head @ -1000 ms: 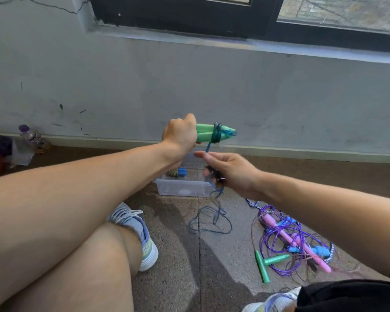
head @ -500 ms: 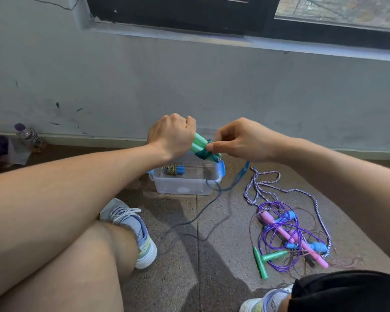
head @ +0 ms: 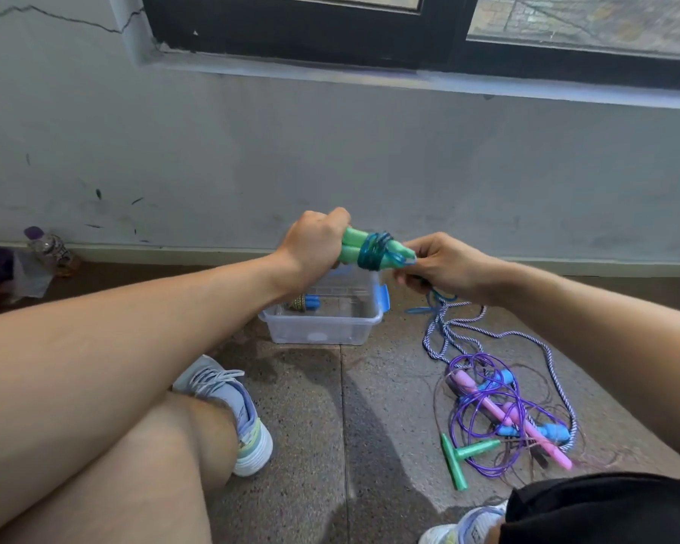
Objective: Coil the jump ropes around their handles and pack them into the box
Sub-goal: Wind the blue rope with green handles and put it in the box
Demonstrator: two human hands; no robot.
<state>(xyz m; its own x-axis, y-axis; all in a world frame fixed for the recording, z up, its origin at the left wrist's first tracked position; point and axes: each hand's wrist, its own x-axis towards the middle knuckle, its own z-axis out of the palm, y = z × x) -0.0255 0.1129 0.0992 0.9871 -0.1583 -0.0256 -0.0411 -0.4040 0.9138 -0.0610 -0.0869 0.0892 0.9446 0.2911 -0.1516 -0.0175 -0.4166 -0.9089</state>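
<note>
While left hand [head: 315, 245] grips green handles [head: 354, 247], right hand [head: 440, 268] pinches blue rope [head: 375, 253].

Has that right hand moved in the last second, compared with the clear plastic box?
Yes. The right hand rose from in front of the clear plastic box to beside the green handles' tips, above the box's right rim.

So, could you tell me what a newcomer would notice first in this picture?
Mid-frame, the left hand grips a pair of green handles bound by blue rope coils, while the right hand pinches the rope at the handles' tips. Just below stands a clear plastic box on the floor, and lower right lies a tangle of uncoiled jump ropes.
</note>
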